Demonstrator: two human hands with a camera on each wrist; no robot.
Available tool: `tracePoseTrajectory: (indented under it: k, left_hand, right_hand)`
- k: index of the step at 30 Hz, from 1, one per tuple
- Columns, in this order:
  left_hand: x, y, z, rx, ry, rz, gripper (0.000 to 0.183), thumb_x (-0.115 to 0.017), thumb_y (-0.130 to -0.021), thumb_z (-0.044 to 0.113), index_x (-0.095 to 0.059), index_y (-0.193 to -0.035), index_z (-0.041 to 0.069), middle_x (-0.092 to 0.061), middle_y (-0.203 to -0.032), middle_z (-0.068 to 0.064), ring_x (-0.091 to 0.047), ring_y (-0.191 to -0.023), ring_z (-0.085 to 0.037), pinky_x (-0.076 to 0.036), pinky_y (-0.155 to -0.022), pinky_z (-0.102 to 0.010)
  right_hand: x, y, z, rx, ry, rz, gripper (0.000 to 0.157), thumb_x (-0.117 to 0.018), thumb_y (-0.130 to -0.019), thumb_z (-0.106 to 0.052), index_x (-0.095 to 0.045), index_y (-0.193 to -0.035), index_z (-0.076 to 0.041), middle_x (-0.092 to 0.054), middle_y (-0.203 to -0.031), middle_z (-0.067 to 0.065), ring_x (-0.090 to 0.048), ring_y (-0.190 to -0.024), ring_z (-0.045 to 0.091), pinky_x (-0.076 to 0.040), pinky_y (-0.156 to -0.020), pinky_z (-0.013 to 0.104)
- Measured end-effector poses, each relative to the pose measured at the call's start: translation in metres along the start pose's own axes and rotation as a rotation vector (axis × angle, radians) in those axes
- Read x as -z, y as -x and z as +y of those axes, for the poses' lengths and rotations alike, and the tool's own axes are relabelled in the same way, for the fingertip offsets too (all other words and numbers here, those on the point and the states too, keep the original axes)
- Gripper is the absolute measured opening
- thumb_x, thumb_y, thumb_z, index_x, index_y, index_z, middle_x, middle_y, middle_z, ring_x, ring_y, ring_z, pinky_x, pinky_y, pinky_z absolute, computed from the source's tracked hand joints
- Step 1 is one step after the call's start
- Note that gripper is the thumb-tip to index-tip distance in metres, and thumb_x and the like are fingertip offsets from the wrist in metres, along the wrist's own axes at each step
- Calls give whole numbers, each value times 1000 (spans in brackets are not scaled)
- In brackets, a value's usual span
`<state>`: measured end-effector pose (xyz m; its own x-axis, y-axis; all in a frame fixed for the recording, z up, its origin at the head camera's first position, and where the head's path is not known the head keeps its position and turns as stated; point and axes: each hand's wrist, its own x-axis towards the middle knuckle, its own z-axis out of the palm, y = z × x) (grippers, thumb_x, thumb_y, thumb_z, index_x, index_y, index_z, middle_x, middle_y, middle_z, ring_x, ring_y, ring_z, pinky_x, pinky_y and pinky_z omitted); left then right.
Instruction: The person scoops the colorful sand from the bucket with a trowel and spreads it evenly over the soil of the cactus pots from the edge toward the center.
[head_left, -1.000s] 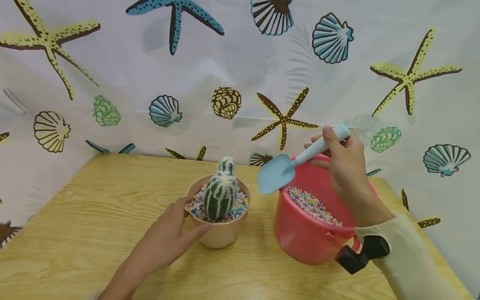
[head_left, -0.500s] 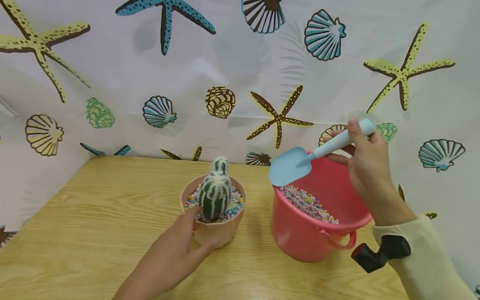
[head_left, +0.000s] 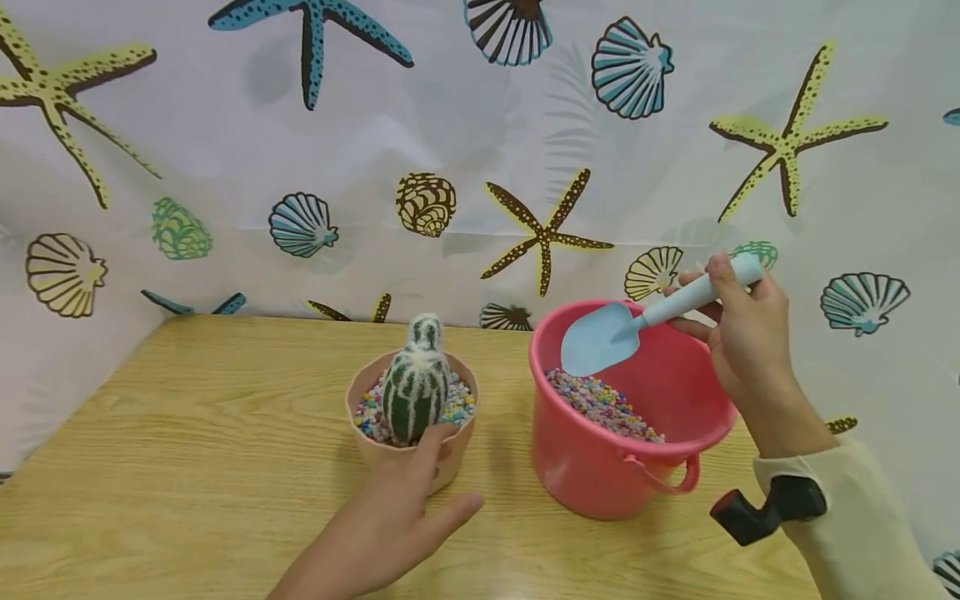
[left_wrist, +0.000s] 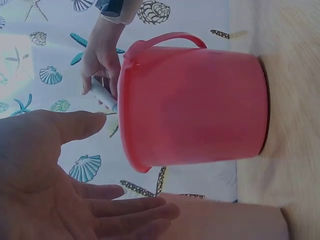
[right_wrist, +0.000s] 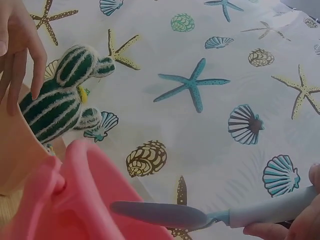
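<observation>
A light blue scoop [head_left: 603,337] is held over the mouth of a red bucket [head_left: 600,475], its handle clamped between the thumb and curled fingers of the right hand [head_left: 750,333]; by this grip near the handle's end, the knuckles are kept above the rim and the blade is slanted down to the left, presumably so that any loose beads would be caught below. Coloured beads [head_left: 603,408] are heaped inside the bucket, towards the left. To its left, well apart, a peach pot [head_left: 375,450] is stood upright, in which a knitted-looking cactus [head_left: 415,396] is surrounded by similar beads. Before the pot's near side the left hand [head_left: 393,517] is held with fingers extended and thumb spread, nothing gripped; whether the rim is touched cannot be told. The 2 containers seem to be set side by side so that each is within easy reach. They are rested on a pale wood-grain table [head_left: 225,417], behind which a white cloth [head_left: 360,150] printed with starfish and shells is hung.
</observation>
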<state>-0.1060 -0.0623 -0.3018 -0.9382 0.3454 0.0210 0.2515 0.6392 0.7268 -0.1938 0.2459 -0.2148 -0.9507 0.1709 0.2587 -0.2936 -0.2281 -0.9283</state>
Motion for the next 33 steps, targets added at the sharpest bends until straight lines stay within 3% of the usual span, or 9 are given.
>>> tracePoseTrajectory:
  k: [9, 16, 24, 33]
  left_hand:
    - [-19, -9, 8, -32, -4, 21, 75, -59, -91, 46, -29, -147, 6, -42, -147, -12, -41, -135, -28, -36, -107, -51]
    - [-29, -19, 13, -42, 21, 13, 76, -53, -93, 51, -26, -148, 5, -38, -149, -15, -35, -139, -30, -33, -109, -52]
    - [-35, -36, 19, -48, 73, 20, 82, -47, -92, 60, -21, -151, 9, -28, -154, -14, -31, -140, -29, -32, -111, -52]
    - [-37, -53, 24, -31, 129, 25, 87, -51, -90, 61, -16, -153, 11, -23, -156, -14, -27, -142, -32, -31, -111, -54]
  right_hand:
    - [11, -2, 12, -22, 79, 45, 31, -61, -91, -33, -48, -112, -14, -63, -93, 2, -70, -84, 11, -58, -69, 27]
    - [20, -4, 21, -101, 117, 84, 31, -62, -90, -34, -49, -112, -17, -63, -93, -1, -68, -83, 9, -57, -70, 24]
    - [28, -8, 31, -156, 224, 73, 28, -58, -92, -37, -48, -112, -20, -58, -100, -2, -60, -93, 12, -56, -72, 19]
    - [30, -15, 38, -197, 262, 78, 10, -54, -97, -29, -50, -102, -22, -56, -99, -3, -55, -98, 12, -55, -71, 17]
